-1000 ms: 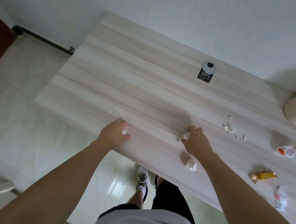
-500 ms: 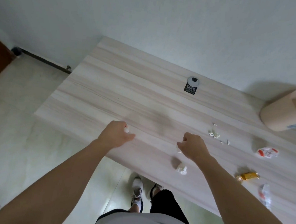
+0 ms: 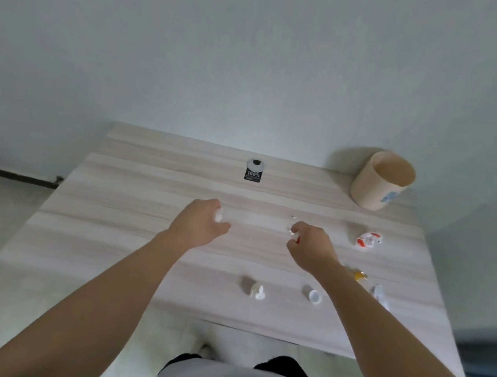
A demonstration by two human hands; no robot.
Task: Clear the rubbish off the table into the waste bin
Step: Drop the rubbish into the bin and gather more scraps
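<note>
Left hand [image 3: 199, 226] is curled around a small white paper scrap [image 3: 219, 215]; right hand [image 3: 311, 245] pinches another white scrap [image 3: 296, 236]. Over on the pale wood-grain table [image 3: 121, 223], the round tan waste bin [image 3: 381, 180] stands at the far right corner. A black sticker [image 3: 253, 175] reads "100%". The red-and-white wrapper's [image 3: 368, 240] print is unreadable.

a plain, sparsely furnished room, likely in a home or small office: a pale wood-grain desk [image 3: 140, 210] stands against a bare white wall [image 3: 250, 56] across the upper frame, glossy light floor tiles [image 3: 2, 200] show at the left, and a dark pipe [image 3: 18, 177] runs along the wall's foot.
</note>
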